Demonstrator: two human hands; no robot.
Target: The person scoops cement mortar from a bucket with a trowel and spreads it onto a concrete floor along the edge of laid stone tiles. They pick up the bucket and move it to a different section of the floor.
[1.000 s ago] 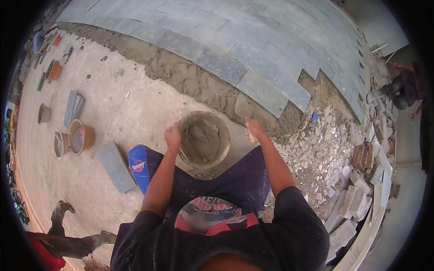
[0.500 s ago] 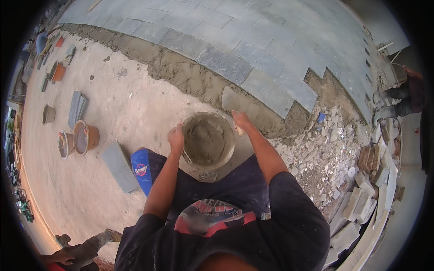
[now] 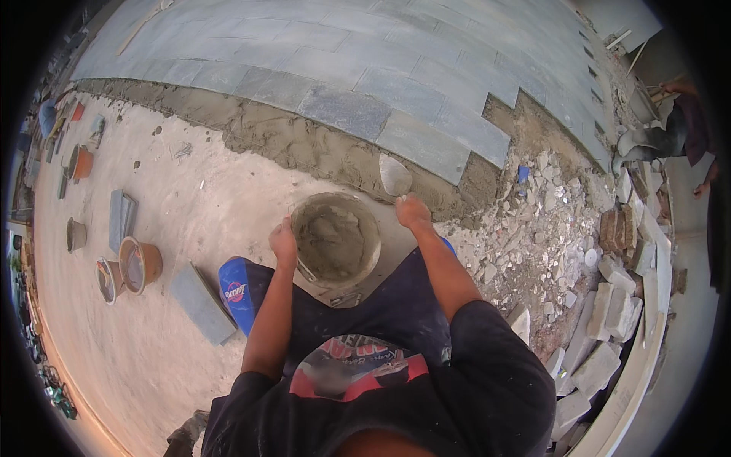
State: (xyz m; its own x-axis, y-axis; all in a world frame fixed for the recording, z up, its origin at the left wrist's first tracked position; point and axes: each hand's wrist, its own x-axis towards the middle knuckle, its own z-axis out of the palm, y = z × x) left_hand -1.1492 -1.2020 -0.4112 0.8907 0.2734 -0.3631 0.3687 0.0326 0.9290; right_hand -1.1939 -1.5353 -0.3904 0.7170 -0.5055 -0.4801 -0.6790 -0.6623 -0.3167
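My left hand (image 3: 282, 242) is closed on the left rim of a round bucket (image 3: 371, 259) of wet grey mortar (image 3: 331, 232) that sits between my knees. In my right hand (image 3: 413, 213), closed round its handle, is a trowel with a pale, rounded blade (image 3: 395, 174). The blade rests on or just over a strip of spread mortar (image 3: 274, 133), right beside the edge of the laid grey pavers (image 3: 422, 145). Rubble (image 3: 537, 221) lies to the right of that hand.
Buckets (image 3: 141, 266) and grey slabs (image 3: 199, 305) stand or lie at the left. Broken blocks (image 3: 594, 369) line the right edge. Another person's legs (image 3: 647, 141) show at the far right, a boot (image 3: 185, 434) at the lower left, and someone (image 3: 47, 116) in blue farther back.
My right hand and the trowel shifted left, then turned so the blade points upward, along the mortar strip. The person at lower left has mostly left the view.
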